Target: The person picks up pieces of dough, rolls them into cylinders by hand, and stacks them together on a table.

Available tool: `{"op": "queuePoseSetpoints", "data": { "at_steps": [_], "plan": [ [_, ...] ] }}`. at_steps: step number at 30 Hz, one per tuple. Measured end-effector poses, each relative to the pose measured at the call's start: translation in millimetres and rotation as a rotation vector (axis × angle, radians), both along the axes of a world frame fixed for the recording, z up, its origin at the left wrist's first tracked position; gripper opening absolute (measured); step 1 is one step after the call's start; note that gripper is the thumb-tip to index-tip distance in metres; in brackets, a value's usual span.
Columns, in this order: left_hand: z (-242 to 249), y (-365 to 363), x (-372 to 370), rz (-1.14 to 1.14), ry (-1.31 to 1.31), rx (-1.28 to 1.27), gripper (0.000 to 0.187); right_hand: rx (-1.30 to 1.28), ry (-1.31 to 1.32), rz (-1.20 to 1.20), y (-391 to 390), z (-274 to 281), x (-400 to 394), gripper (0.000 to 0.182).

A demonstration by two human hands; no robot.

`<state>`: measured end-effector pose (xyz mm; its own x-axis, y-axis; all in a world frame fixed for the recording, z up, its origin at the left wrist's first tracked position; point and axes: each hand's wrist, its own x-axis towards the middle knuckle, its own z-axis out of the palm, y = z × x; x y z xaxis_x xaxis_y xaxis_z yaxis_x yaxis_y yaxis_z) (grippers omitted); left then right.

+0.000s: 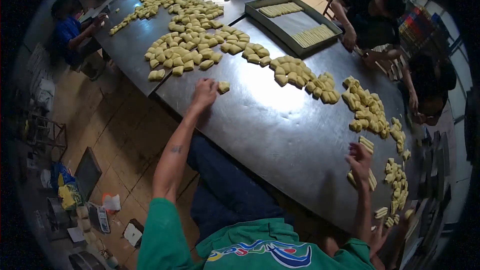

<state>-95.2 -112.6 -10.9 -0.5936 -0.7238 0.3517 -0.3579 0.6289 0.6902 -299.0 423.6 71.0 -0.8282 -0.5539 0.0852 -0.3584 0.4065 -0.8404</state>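
My left hand (205,93) reaches over the near edge of the steel table (240,115). Its fingers are bent and its fingertips close on the left side of a single yellow piece of dough (224,87). On the right, my right hand (359,161) hovers over several short dough strips (367,144), with thumb and fingers apart and nothing visible between them. More dough strips (372,181) lie partly hidden beneath that hand. A large spread of cut dough pieces (182,52) lies beyond my left hand, and a line of dough clumps (292,71) curves off to the right.
A deep metal tray (280,37) at the far side holds two rows of dough strips. Co-workers stand around the table; another person's hand (381,237) is near small dough pieces at lower right. Dough clumps (367,110) line the right side. A dark board (88,171) leans at left.
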Motion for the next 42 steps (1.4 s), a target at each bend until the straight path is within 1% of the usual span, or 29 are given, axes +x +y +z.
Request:
{"op": "queuePoseSetpoints", "data": {
  "at_steps": [2, 4, 5, 6, 7, 8, 10, 12, 13, 15, 16, 17, 18, 20, 21, 22, 24, 27, 28, 30, 32, 34, 35, 37, 38, 39, 40, 41, 42],
  "plan": [
    [7, 13, -18, 0.009, -0.134, 0.047, 0.026, -0.008, -0.213, 0.07, -65, 16, 30, 0.038],
    [49, 41, -20, -0.012, -0.238, 0.284, 0.028, 0.0, -0.317, 0.214, -115, 24, 52, 0.028],
    [48, 46, -20, -0.106, -0.185, 0.287, 0.029, -0.016, -0.365, 0.291, -135, 12, 59, 0.021],
    [57, 61, -15, -0.182, -0.104, 0.296, 0.027, -0.043, -0.279, 0.351, -155, -1, 67, 0.017],
    [70, 79, -7, -0.251, -0.011, 0.311, 0.025, 0.024, -0.333, 0.381, -174, 2, 76, 0.019],
    [83, 97, 1, -0.319, 0.079, 0.329, 0.022, -0.022, -0.483, 0.393, -194, -3, 86, 0.019],
    [96, 127, 19, -0.451, 0.242, 0.155, 0.023, -0.338, -1.094, 0.356, -227, 2, 107, 0.026],
    [103, 140, 42, -0.571, 0.236, -0.066, 0.028, -0.447, -1.472, 0.408, -247, 10, 112, 0.031],
    [105, 142, 51, -0.597, 0.268, -0.165, 0.028, -0.438, -1.481, 0.416, -249, 9, 116, 0.031],
    [112, 153, 67, -0.599, 0.298, -0.263, 0.028, -0.54, -1.193, 0.513, -254, 6, 123, 0.028],
    [115, 164, 71, -0.44, 0.417, -0.07, 0.027, -0.525, -1.2, 0.527, -256, 10, 126, 0.028],
    [116, 169, 75, -0.278, 0.534, 0.12, 0.027, -0.507, -1.088, 0.532, -257, 16, 129, 0.027],
    [114, 166, 81, -0.26, 0.538, 0.12, 0.027, -0.489, -0.975, 0.537, -258, 21, 132, 0.027],
    [109, 155, 95, -0.341, 0.279, 1.154, 0.033, -0.437, -0.883, 0.59, -259, 24, 139, 0.027],
    [103, 153, 100, -0.433, 0.308, 1.188, 0.042, -0.399, -0.782, 0.634, -259, 26, 141, 0.028],
    [93, 153, 102, -0.416, 0.332, 1.19, 0.042, -0.363, -0.677, 0.68, -259, 28, 142, 0.03],
    [83, 155, 105, -0.46, 0.38, 1.109, 0.034, -0.355, -0.688, 0.717, -258, 26, 143, 0.025],
    [82, 166, 106, -0.472, 0.5, 1.075, 0.03, -0.181, -0.652, 0.762, -255, 5, 136, 0.027],
    [81, 168, 106, -0.465, 0.508, 1.078, 0.03, -0.209, -0.672, 0.736, -254, 0, 138, 0.026],
    [80, 171, 106, -0.374, 0.341, 0.781, 0.025, -0.23, -0.692, 0.716, -254, -6, 147, 0.026],
    [83, 168, 108, -0.359, 0.315, 0.702, 0.021, -0.434, -0.677, 0.541, -256, -9, 160, 0.02],
    [89, 160, 111, -0.326, 0.199, 0.982, 0.021, -0.475, -0.651, 0.543, -256, 0, 164, 0.02],
    [90, 158, 112, -0.321, 0.2, 0.983, 0.021, -0.518, -0.631, 0.534, -255, 3, 167, 0.021],
    [91, 153, 114, -0.479, 0.261, 1.412, 0.022, -0.449, -0.578, 0.557, -254, -2, 163, 0.024],
    [86, 150, 113, -0.478, 0.264, 1.414, 0.022, -0.382, -0.519, 0.576, -255, -3, 159, 0.027],
    [79, 149, 110, -0.472, 0.253, 1.194, 0.024, -0.375, -0.521, 0.575, -255, -2, 157, 0.027],
    [71, 149, 108, -0.46, 0.243, 0.978, 0.027, -0.222, -0.41, 0.557, -256, 0, 155, 0.03],
    [64, 146, 105, -0.493, 0.207, 0.853, 0.027, -0.071, -0.296, 0.54, -257, 3, 153, 0.033],
    [62, 143, 101, -0.488, 0.215, 0.859, 0.027, -0.061, -0.294, 0.545, -260, 5, 152, 0.033]
  ]
}}
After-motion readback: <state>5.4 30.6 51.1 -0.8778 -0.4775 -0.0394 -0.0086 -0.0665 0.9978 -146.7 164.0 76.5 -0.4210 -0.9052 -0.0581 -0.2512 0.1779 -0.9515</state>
